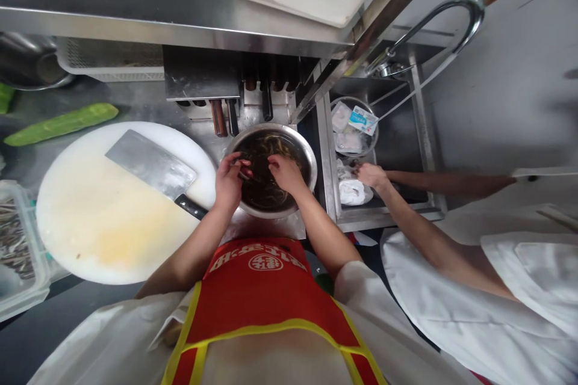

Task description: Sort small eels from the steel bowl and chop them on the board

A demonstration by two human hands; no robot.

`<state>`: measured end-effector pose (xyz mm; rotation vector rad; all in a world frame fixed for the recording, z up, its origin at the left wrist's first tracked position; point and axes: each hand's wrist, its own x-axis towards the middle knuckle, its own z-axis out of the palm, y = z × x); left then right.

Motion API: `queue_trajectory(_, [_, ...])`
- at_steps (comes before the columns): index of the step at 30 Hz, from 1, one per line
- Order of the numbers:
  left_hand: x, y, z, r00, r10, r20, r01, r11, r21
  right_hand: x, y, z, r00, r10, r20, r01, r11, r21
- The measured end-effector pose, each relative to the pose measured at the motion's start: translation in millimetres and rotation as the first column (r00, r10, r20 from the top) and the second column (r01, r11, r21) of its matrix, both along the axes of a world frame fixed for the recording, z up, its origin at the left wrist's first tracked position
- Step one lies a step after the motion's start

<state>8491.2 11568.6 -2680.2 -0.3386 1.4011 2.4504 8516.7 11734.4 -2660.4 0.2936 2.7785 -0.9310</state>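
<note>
A steel bowl (307, 159) stands on the counter in front of me, holding dark liquid and long thin strands (266, 147). My left hand (229, 180) reaches into the bowl from its left rim, fingers curled among the strands. My right hand (285, 173) is in the bowl's middle, fingers bent down into the contents. Whether either hand grips strands I cannot tell.
A round white cutting board (90, 222) with a cleaver (153, 165) lies left. A cucumber (61, 123) lies behind it. A knife rack (244, 105) stands behind the bowl. At right, a co-worker's hand (371, 174) reaches into a sink (419, 126) holding a bowl of packets (354, 126).
</note>
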Motion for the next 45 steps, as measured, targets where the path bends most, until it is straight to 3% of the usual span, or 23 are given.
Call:
queue_trajectory(3, [0, -3, 5.0, 1.000, 0.004, 0.028, -0.006, 0.999, 0.044, -27, -3, -13.8, 0.979, 0.205, 0.015, -0.204, 0.959, 0.196])
queue_trajectory(6, [5, -3, 11.9, 0.997, -0.008, 0.075, 0.001, 0.996, 0.089, -41, -3, -14.2, 0.946, 0.311, 0.089, -0.323, 0.905, 0.278])
queue_trajectory(9, [9, -1, 16.1, 0.988, -0.016, 0.156, -0.007, 0.990, 0.142, -47, 9, -3.3, 0.960, 0.278, 0.022, -0.278, 0.947, 0.161])
queue_trajectory(11, [10, 2, 16.0, 0.975, -0.036, 0.218, -0.006, 0.981, 0.193, -49, 21, 6.7, 0.986, 0.166, -0.031, -0.168, 0.985, -0.042])
queue_trajectory(12, [11, 3, 15.2, 0.967, -0.056, 0.249, 0.000, 0.976, 0.220, -49, 27, 12.0, 0.996, 0.085, -0.037, -0.090, 0.979, -0.184])
queue_trajectory(14, [11, 7, 13.2, 0.943, -0.108, 0.314, 0.021, 0.963, 0.270, -47, 37, 22.8, 0.997, -0.082, 0.003, 0.073, 0.871, -0.485])
queue_trajectory(16, [11, 12, 11.1, 0.907, -0.172, 0.385, 0.047, 0.949, 0.313, -44, 43, 33.8, 0.978, -0.198, 0.061, 0.183, 0.691, -0.699])
queue_trajectory(18, [11, 19, 9.3, 0.864, -0.227, 0.449, 0.065, 0.935, 0.348, -40, 46, 45.0, 0.964, -0.252, 0.087, 0.220, 0.569, -0.793])
queue_trajectory(20, [11, 26, 7.4, 0.827, -0.271, 0.493, 0.075, 0.921, 0.382, -35, 48, 55.7, 0.959, -0.270, 0.085, 0.220, 0.523, -0.823])
queue_trajectory(30, [8, 70, -2.1, 0.680, -0.379, 0.628, 0.034, 0.872, 0.489, -10, 45, 95.9, 0.961, -0.278, -0.010, 0.158, 0.574, -0.803])
queue_trajectory(35, [7, 84, -8.4, 0.687, -0.364, 0.629, -0.043, 0.844, 0.535, 10, 39, 114.9, 0.955, -0.292, -0.057, 0.136, 0.600, -0.789])
queue_trajectory(41, [0, 86, -8.9, 0.728, -0.322, 0.605, -0.106, 0.820, 0.563, 52, 43, 107.1, 0.960, -0.278, -0.031, 0.157, 0.628, -0.762])
queue_trajectory(45, [-4, 78, 1.1, 0.767, -0.261, 0.587, -0.107, 0.849, 0.517, 78, 48, 92.1, 0.982, -0.190, 0.013, 0.142, 0.684, -0.716])
